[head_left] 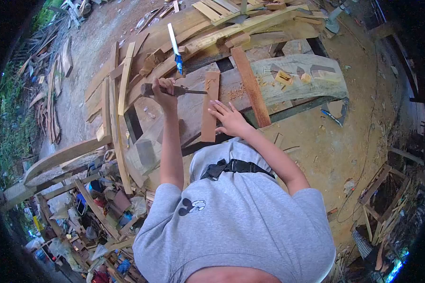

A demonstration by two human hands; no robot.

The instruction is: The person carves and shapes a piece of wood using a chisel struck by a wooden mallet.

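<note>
My left hand is closed around the handle of a chisel. The blade points right, and its tip meets the left edge of a short reddish-brown board. Curled shavings lie on that board near the tip. My right hand rests with fingers spread against the board's right side, holding nothing. Beneath the board is a wide, worn plank that serves as a work surface. A second reddish-brown board lies across it to the right, with wood chips between the two.
Long planks are piled beyond the work surface. A long white tool with a blue end lies left of centre. Small wooden blocks sit at right, near a blue-and-black tool. A cluttered wooden rack stands at lower left.
</note>
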